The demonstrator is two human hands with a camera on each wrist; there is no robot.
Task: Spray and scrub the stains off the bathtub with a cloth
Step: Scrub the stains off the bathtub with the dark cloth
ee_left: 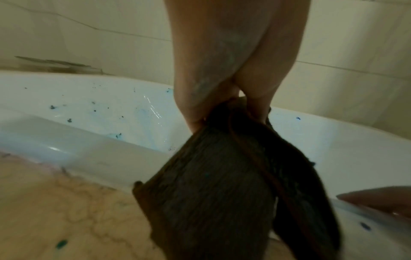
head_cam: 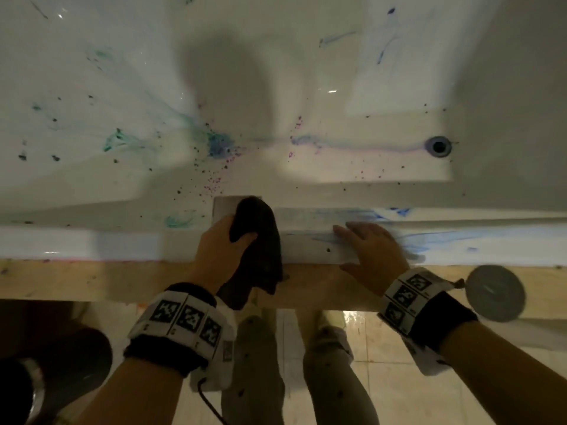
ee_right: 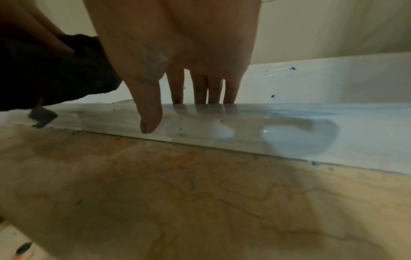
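Observation:
A white bathtub [head_cam: 306, 72] fills the top of the head view, marked with blue-green smears [head_cam: 217, 144], purple specks and a blue smear [head_cam: 435, 240] on its near rim. My left hand [head_cam: 221, 243] grips a dark cloth [head_cam: 260, 240] over the near rim; the cloth [ee_left: 222, 184] hangs down from the pinching fingers [ee_left: 193, 105]. My right hand [head_cam: 371, 246] lies flat on the rim with straight fingers [ee_right: 200, 88], holding nothing. The dark cloth [ee_right: 55, 70] shows at the left of the right wrist view. No spray bottle is in view.
A wooden ledge [head_cam: 107, 280] runs along the tub's near side. A round grey disc [head_cam: 494, 292] sits on it at the right. The drain [head_cam: 438, 146] lies at the tub's right end. Tiled floor and my legs [head_cam: 260, 363] are below.

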